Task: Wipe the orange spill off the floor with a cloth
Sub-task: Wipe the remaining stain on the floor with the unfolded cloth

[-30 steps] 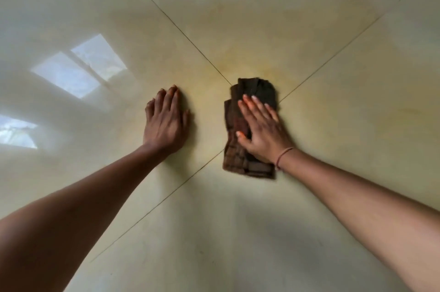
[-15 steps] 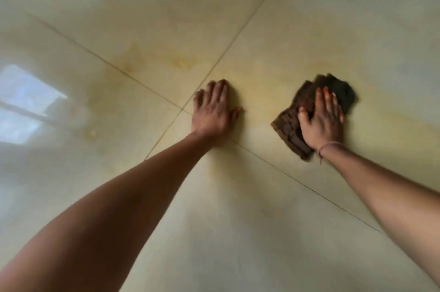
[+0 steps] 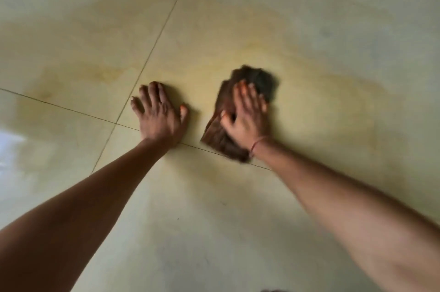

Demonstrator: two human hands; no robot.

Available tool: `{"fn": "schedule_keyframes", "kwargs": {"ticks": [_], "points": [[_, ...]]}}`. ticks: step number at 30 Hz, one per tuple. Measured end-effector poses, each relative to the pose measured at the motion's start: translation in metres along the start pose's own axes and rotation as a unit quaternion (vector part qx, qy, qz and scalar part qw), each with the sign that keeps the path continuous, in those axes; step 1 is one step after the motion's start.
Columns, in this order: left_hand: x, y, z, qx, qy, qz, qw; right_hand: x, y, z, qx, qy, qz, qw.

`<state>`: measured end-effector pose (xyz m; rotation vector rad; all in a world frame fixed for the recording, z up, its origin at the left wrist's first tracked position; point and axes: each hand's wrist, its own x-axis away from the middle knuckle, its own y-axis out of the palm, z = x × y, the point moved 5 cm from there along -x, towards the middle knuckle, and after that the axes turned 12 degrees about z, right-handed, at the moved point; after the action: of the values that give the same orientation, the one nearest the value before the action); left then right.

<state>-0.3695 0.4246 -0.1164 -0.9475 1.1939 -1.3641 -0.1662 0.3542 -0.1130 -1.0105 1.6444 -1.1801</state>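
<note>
Pale glossy floor tiles (image 3: 238, 232) are filling the whole head view, with thin grout lines (image 3: 164, 27) crossing just in front of the person's wrists. Yellowish-orange smears of the spill (image 3: 316, 91) are spreading across the tiles, strongest to the right of the cloth and again as a fainter patch (image 3: 95, 74) at the far left beyond the grout line. A bright window reflection (image 3: 9, 146) is showing at the left edge.

The left hand (image 3: 160, 116) is lying flat on the floor, palm down, its fingers (image 3: 152, 94) spread slightly apart and gripping nothing. Just beside it, the right hand (image 3: 245, 120) is pressing down on a dark brown cloth (image 3: 262, 82), which is bunched on the tile and blurred by motion. Its fingers (image 3: 240, 96) are lying stretched out over the top of the cloth, slightly apart, flat on the fabric and not curled round it. A thin reddish band (image 3: 258, 142) is circling the right wrist. The cloth's near edge is touching the grout line. The 2 hands are apart, not touching.
</note>
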Motion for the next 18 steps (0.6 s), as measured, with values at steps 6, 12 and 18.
{"fn": "schedule_keyframes", "kwargs": {"ticks": [6, 12, 18], "points": [[0.001, -0.005, 0.009, 0.019, 0.039, 0.035, 0.998, 0.077, -0.038, 0.096, 0.012, -0.039, -0.025, 0.999], [0.002, 0.004, 0.009, 0.018, 0.061, 0.069, 0.996, -0.059, -0.026, 0.160, 0.048, 0.263, 0.037, 0.963], [0.000, 0.003, 0.006, 0.037, 0.059, 0.065, 0.995, -0.075, 0.019, -0.029, 0.000, -0.031, -0.031, 0.999]]}}
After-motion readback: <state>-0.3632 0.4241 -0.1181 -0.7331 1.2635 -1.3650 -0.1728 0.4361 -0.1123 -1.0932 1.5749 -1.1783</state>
